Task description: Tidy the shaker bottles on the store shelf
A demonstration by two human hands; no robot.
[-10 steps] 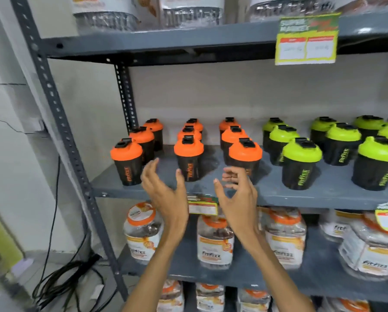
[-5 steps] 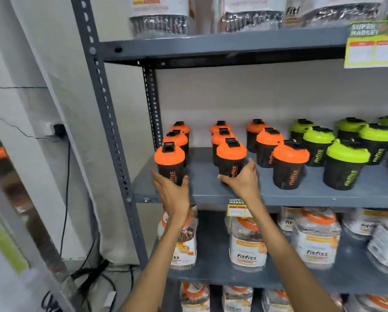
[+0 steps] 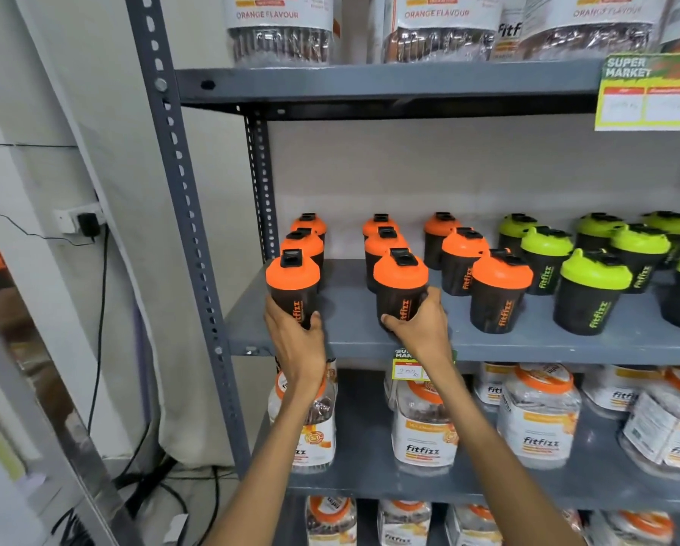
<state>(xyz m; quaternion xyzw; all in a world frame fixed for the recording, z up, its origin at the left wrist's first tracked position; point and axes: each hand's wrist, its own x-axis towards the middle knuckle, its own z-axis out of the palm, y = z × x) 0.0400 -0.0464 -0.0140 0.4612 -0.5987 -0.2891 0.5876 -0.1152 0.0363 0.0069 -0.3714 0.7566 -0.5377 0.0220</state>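
- Hands first: the person's left hand (image 3: pixel 295 336) is wrapped around the base of a black plastic shaker bottle with an orange domed lid (image 3: pixel 292 287), thumb on its right side, fingers hidden behind it.
- Their right hand (image 3: pixel 420 324) is clamped on a second black shaker bottle with an orange lid (image 3: pixel 400 287), thumb across the front near the bottom, fingers curled round its right side.
- Both held bottles stand upright at the front of the grey metal shelf (image 3: pixel 527 342), the left one by the shelf's left edge, beside the perforated grey steel upright (image 3: pixel 190 238).
- Behind each held bottle, two more orange-lidded shakers line up toward the back wall; a third orange column (image 3: pixel 499 289) stands just to the right, untouched.
- Further right sit black shakers with lime-green lids (image 3: pixel 590 289), also in columns.
- Below, on the next shelf, clear plastic jars with orange lids and white "fitfizz" labels (image 3: pixel 539 419) stand in a row; both forearms cross in front of some.
- A green-and-yellow "SUPER MARKET" price tag (image 3: pixel 645 92) hangs from the shelf above, and a smaller one (image 3: pixel 405 364) peeks out under the right wrist.
- Off to the left, a black plug (image 3: pixel 88 224) sits in a white wall socket.
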